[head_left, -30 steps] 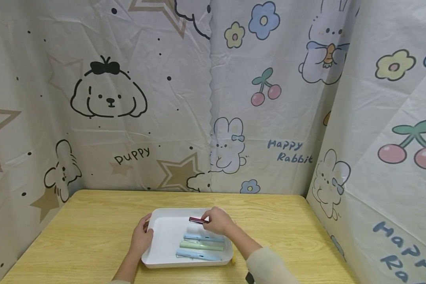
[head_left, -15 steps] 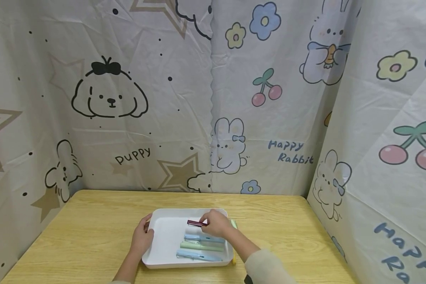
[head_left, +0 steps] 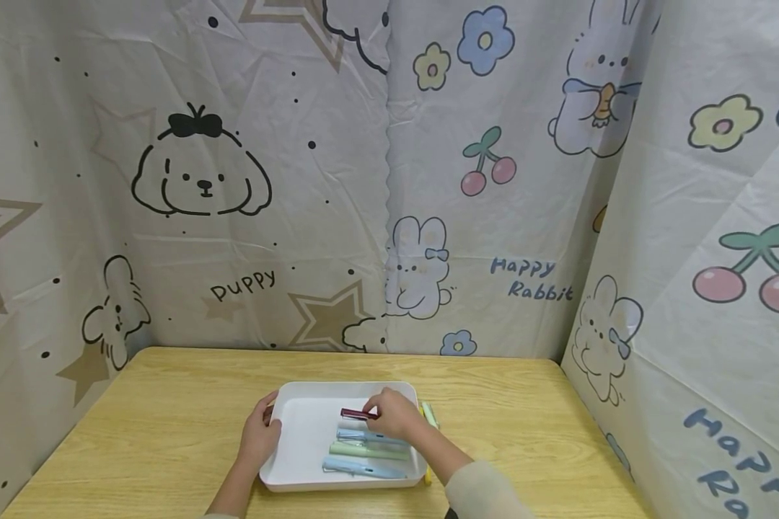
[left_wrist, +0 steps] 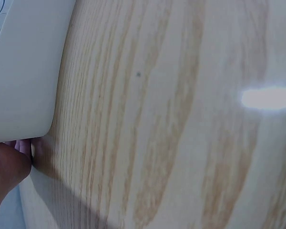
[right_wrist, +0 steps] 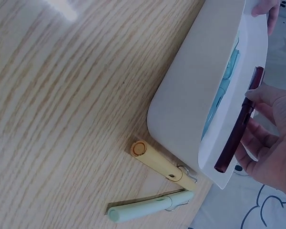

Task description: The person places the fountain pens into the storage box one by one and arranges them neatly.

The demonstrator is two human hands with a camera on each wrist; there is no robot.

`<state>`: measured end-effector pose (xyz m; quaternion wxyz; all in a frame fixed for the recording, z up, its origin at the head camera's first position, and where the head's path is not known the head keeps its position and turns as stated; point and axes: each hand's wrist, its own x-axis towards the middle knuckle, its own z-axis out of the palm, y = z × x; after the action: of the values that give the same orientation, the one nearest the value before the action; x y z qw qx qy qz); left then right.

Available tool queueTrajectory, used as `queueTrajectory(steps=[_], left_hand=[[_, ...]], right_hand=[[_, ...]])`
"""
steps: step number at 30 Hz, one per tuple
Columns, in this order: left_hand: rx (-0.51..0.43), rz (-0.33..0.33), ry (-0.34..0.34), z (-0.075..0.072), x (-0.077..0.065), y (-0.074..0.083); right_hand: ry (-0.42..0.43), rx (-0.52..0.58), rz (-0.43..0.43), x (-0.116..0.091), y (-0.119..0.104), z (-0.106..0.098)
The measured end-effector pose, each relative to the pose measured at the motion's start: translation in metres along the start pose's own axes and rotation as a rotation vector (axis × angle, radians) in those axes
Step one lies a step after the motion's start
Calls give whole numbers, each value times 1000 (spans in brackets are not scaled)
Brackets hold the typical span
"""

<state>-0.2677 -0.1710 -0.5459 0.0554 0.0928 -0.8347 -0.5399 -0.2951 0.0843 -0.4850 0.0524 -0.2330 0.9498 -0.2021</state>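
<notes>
My right hand [head_left: 394,415] pinches a dark red pen [right_wrist: 240,126] between thumb and fingers, over the right part of the white tray [head_left: 301,440]. In the head view the pen lies crosswise, its right end covered by the fingers. Below it in the tray lie a light blue pen [head_left: 353,435], a light green pen [head_left: 366,451] and another light blue pen [head_left: 363,468], roughly parallel. My left hand [head_left: 260,437] grips the tray's left end, thumb at the near side and fingers partly hidden behind the wall.
Just outside the tray's right end, a yellow pen [right_wrist: 157,164] and a pale green pen [right_wrist: 150,208] lie on the wooden table [head_left: 188,418]. Printed cloth curtains [head_left: 311,238] stand behind and at both sides of the table.
The right hand has lowered the dark red pen slightly toward the near side, closer to the row of pens. The left hand and tray have stayed put.
</notes>
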Motion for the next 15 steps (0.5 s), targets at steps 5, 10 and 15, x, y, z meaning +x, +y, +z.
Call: queueTrajectory(steps=[5, 10, 15], left_hand=[[5, -4, 0, 0, 0, 0], [3, -2, 1, 1, -1, 0], [5, 5, 5, 0, -1, 1]], right_hand=[[9, -14, -10, 0, 1, 4], [12, -29, -3, -1, 2, 6], [13, -33, 4, -2, 2, 6]])
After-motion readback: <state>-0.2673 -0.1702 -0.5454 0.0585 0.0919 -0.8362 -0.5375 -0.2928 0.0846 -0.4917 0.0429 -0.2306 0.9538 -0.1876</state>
